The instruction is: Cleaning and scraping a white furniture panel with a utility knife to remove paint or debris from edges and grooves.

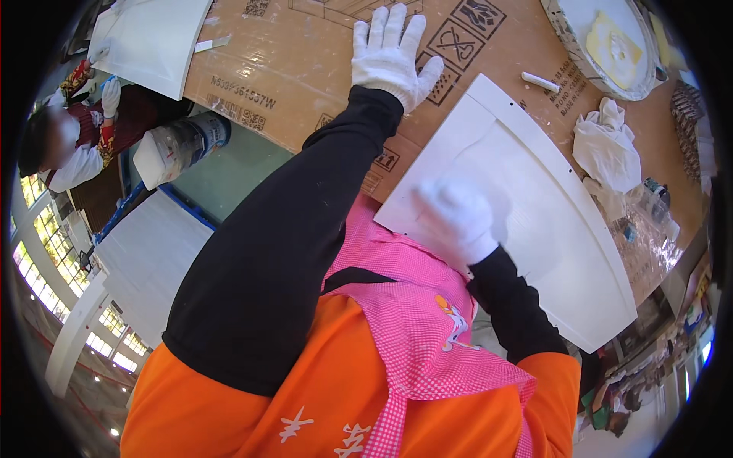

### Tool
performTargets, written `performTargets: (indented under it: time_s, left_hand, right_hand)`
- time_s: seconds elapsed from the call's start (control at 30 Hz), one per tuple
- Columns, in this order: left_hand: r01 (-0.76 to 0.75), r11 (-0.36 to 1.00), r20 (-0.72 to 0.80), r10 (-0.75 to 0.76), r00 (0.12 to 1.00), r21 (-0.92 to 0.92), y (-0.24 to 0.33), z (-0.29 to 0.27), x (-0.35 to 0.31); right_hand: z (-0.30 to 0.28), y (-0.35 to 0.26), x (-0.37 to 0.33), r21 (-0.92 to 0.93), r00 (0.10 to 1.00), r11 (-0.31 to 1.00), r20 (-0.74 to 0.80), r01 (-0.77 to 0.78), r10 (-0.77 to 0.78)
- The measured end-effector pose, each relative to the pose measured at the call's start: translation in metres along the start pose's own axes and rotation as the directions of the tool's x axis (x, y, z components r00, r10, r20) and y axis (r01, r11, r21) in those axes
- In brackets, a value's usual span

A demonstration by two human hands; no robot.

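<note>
My left hand (pixel 392 61), in a white knit glove, lies flat on the brown cardboard (pixel 279 84) with its fingers spread. It holds nothing. A white panel (pixel 534 229) with one curved edge and a raised border lies slanted across the cardboard, its lower corner close to my pink apron. Over the panel's inner face is my right hand (pixel 460 217), also gloved in white. Motion smears its fingers, so what they may hold does not show. Small dark holes dot the panel's border.
At the upper right stand a white tub (pixel 569 38) with a yellow piece inside, a short white stick (pixel 540 82), a crumpled white cloth (pixel 608 149) and a clear bottle (pixel 655 210). A co-worker (pixel 92 126) sits left, by another white panel (pixel 149 42) and a plastic jug (pixel 179 149).
</note>
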State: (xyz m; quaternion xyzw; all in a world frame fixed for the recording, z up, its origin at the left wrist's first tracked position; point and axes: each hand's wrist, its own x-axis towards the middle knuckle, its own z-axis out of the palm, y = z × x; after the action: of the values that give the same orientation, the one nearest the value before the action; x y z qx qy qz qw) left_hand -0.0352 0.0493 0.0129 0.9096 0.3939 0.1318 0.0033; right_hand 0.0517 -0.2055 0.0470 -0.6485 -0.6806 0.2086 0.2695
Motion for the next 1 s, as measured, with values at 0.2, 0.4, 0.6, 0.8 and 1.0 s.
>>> performTargets:
  time_s: [0.2,0.4,0.6,0.8,1.0]
  left_hand:
    - [0.014,1.0,0.028,-0.014,1.0,0.001,-0.001,-0.005,0.0]
    - [0.029,0.999,0.014,-0.029,0.999,-0.035,-0.004,-0.001,-0.002]
    - [0.017,1.0,0.002,-0.017,1.0,-0.02,-0.001,-0.003,-0.001]
    - [0.013,0.999,-0.018,-0.014,1.0,-0.046,-0.003,0.0,0.0]
    - [0.001,0.998,-0.027,-0.003,1.0,-0.056,-0.003,0.001,0.0]
  right_hand:
    - [-0.013,0.05,0.029,-0.061,0.995,0.994,-0.034,-0.093,0.091]
    - [-0.018,0.039,0.035,-0.216,0.985,0.975,-0.173,-0.054,0.016]
    - [-0.03,0.048,0.038,-0.263,0.985,0.962,-0.172,-0.075,0.03]
    - [-0.031,0.057,0.028,-0.36,0.985,0.93,-0.174,-0.071,0.008]
    - [-0.035,0.052,0.027,-0.483,0.99,0.872,-0.138,-0.076,0.01]
